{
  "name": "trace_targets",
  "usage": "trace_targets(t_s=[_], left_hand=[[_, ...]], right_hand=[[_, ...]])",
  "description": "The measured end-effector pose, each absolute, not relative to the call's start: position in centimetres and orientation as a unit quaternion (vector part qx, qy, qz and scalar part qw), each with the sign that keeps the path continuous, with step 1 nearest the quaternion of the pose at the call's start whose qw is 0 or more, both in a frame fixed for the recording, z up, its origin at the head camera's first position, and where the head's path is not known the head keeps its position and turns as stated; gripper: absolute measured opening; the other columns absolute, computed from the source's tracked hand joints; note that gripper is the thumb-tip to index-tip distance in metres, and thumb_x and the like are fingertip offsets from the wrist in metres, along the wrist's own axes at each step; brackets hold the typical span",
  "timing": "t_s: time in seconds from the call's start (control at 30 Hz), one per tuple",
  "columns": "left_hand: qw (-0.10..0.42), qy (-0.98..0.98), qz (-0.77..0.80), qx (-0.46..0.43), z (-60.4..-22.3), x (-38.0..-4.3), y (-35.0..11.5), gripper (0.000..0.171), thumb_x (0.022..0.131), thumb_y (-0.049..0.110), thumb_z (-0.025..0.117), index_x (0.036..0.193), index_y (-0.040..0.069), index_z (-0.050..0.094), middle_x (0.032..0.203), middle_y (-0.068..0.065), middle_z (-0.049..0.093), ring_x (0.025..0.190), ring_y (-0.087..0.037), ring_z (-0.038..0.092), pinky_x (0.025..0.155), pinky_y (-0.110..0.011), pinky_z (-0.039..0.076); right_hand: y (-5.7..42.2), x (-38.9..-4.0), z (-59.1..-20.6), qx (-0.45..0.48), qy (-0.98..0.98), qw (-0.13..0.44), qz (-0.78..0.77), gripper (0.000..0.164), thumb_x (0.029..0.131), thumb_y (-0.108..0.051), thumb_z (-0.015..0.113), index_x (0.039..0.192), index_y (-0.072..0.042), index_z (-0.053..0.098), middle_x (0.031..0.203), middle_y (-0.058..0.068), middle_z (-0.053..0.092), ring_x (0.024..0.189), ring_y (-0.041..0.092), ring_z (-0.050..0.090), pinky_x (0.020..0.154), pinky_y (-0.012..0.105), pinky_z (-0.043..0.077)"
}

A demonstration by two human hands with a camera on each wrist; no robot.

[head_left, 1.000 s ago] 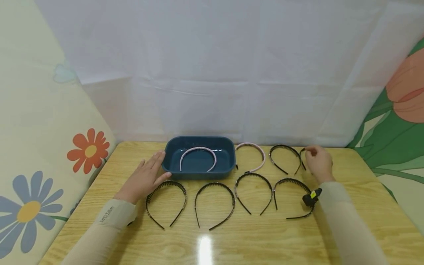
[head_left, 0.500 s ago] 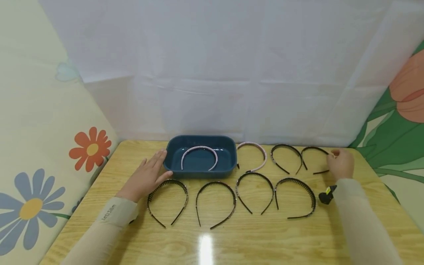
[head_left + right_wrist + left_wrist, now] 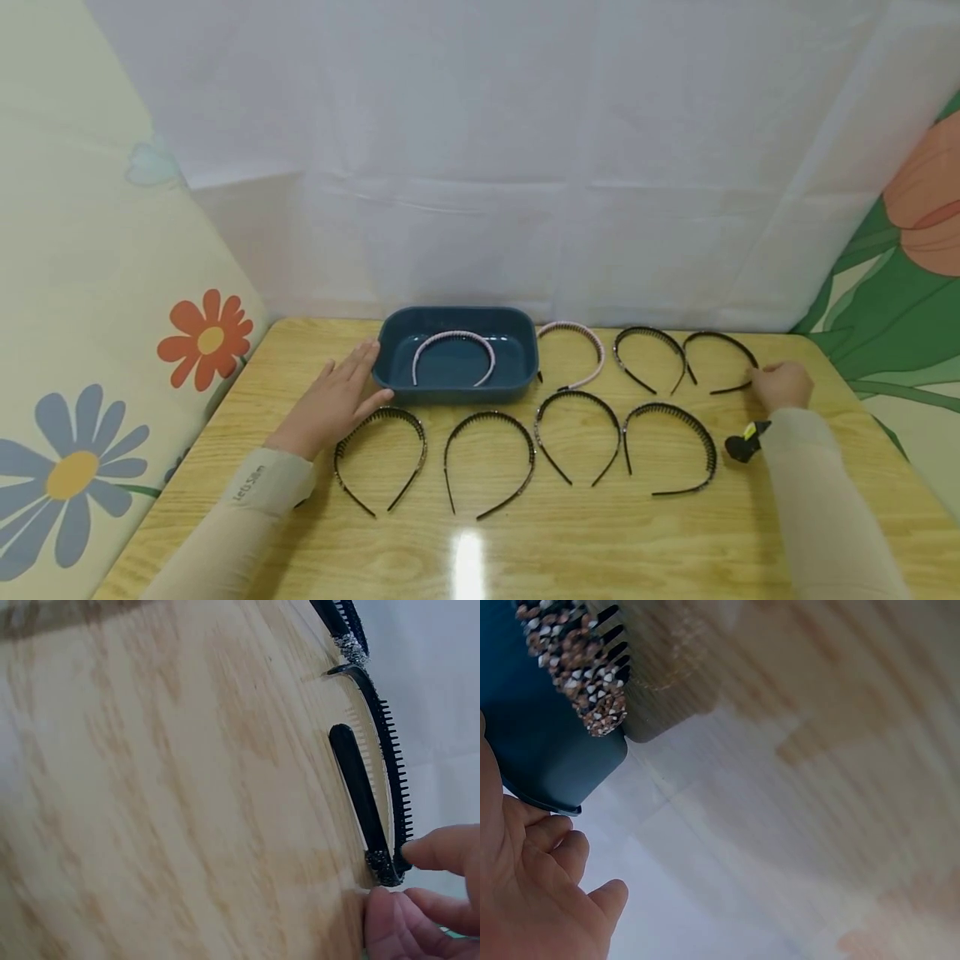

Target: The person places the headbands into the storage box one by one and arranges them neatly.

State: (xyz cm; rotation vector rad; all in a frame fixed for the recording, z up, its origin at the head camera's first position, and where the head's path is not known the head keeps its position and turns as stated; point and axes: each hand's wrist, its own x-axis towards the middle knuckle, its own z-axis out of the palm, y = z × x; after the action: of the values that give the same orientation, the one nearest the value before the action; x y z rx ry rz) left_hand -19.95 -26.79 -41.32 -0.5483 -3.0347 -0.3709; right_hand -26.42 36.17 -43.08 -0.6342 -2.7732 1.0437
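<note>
My left hand (image 3: 330, 400) lies with straight fingers against the left side of a dark blue tray (image 3: 457, 397); in the left wrist view its fingertips meet the tray's rim (image 3: 540, 802). A pink headband (image 3: 453, 335) is inside the tray. At the right end of the back row, my right hand (image 3: 782, 385) pinches the right side of a black toothed headband (image 3: 720, 335). The right wrist view has finger and thumb on either side of that headband's (image 3: 356, 787) sparkly bend.
Beside the tray lie another pink headband (image 3: 596, 342) and a black one (image 3: 652, 331). Several black jeweled headbands, one of them (image 3: 489, 414) below the tray, form the front row on the wooden table (image 3: 375, 558). White cloth (image 3: 465, 167) hangs behind.
My right hand has moved rightward, and the black headband at the back right now lies flat with its full arc showing. The left hand has stayed at the tray.
</note>
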Motion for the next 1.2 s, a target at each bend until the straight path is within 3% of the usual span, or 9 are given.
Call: trace_targets(t_s=[0.2,0.43,0.6,0.73,0.9,0.97,1.03,1.2], left_hand=[[0.018,-0.977,-0.119,-0.178,-41.2,-19.9,-26.7,0.082,0.106,0.047,0.049,0.16,-0.005,0.015,0.166,-0.025,0.017,0.152,-0.043,0.018,0.118,-0.068,0.014],[0.019,-0.977,-0.119,-0.176,-41.3,-19.8,-26.7,0.082,0.106,0.046,0.049,0.16,-0.006,0.015,0.166,-0.025,0.017,0.152,-0.043,0.018,0.118,-0.067,0.014],[0.018,-0.977,-0.119,-0.177,-41.3,-19.8,-26.6,0.082,0.106,0.047,0.048,0.16,-0.005,0.015,0.166,-0.025,0.017,0.152,-0.043,0.017,0.118,-0.067,0.014],[0.018,-0.977,-0.12,-0.177,-41.2,-19.8,-26.6,0.082,0.106,0.047,0.049,0.16,-0.005,0.015,0.166,-0.024,0.016,0.152,-0.042,0.016,0.119,-0.067,0.014],[0.018,-0.976,-0.121,-0.178,-41.1,-19.7,-26.5,0.081,0.106,0.046,0.049,0.16,-0.005,0.015,0.166,-0.025,0.017,0.152,-0.042,0.017,0.119,-0.067,0.014],[0.017,-0.976,-0.121,-0.178,-41.1,-19.7,-26.5,0.082,0.106,0.047,0.048,0.16,-0.006,0.015,0.166,-0.025,0.017,0.152,-0.042,0.017,0.119,-0.067,0.014],[0.017,-0.976,-0.122,-0.178,-41.1,-19.7,-26.6,0.082,0.106,0.047,0.048,0.16,-0.006,0.016,0.165,-0.025,0.017,0.152,-0.043,0.017,0.119,-0.067,0.014],[0.031,-0.974,-0.129,-0.182,-41.4,-19.8,-26.8,0.082,0.106,0.048,0.049,0.16,-0.006,0.017,0.165,-0.026,0.018,0.152,-0.043,0.018,0.118,-0.068,0.014]], right_hand=[[35.9,-26.3,-43.2,-0.211,-0.916,0.077,0.333,0.036,0.091,-0.011,0.06,0.1,0.023,0.068,0.093,0.034,0.07,0.1,0.055,0.06,0.088,0.06,0.052],[35.9,-26.1,-42.6,-0.222,-0.913,0.066,0.337,0.031,0.088,-0.008,0.059,0.091,0.021,0.069,0.067,0.022,0.069,0.095,0.053,0.064,0.09,0.06,0.051],[36.2,-26.0,-42.3,-0.225,-0.906,0.048,0.355,0.032,0.089,-0.008,0.058,0.093,0.021,0.069,0.052,0.007,0.065,0.059,0.031,0.068,0.091,0.058,0.052],[36.4,-25.8,-42.1,-0.222,-0.903,0.036,0.366,0.034,0.09,-0.01,0.058,0.096,0.022,0.069,0.049,0.001,0.063,0.048,0.011,0.06,0.085,0.056,0.055],[36.8,-25.7,-41.9,-0.226,-0.902,0.04,0.367,0.036,0.091,-0.012,0.057,0.096,0.021,0.07,0.048,0.002,0.064,0.058,0.024,0.068,0.088,0.058,0.053],[37.0,-25.6,-41.9,-0.225,-0.902,0.041,0.365,0.035,0.091,-0.012,0.057,0.091,0.02,0.071,0.046,0.001,0.063,0.057,0.023,0.066,0.091,0.058,0.051],[37.2,-25.7,-41.8,-0.23,-0.897,0.032,0.376,0.035,0.092,-0.013,0.056,0.087,0.017,0.073,0.046,0.0,0.063,0.052,0.016,0.065,0.088,0.05,0.054],[37.5,-25.7,-41.7,-0.258,-0.845,0.012,0.468,0.028,0.094,-0.009,0.055,0.085,0.013,0.069,0.046,-0.004,0.062,0.043,0.005,0.062,0.056,0.019,0.052]])
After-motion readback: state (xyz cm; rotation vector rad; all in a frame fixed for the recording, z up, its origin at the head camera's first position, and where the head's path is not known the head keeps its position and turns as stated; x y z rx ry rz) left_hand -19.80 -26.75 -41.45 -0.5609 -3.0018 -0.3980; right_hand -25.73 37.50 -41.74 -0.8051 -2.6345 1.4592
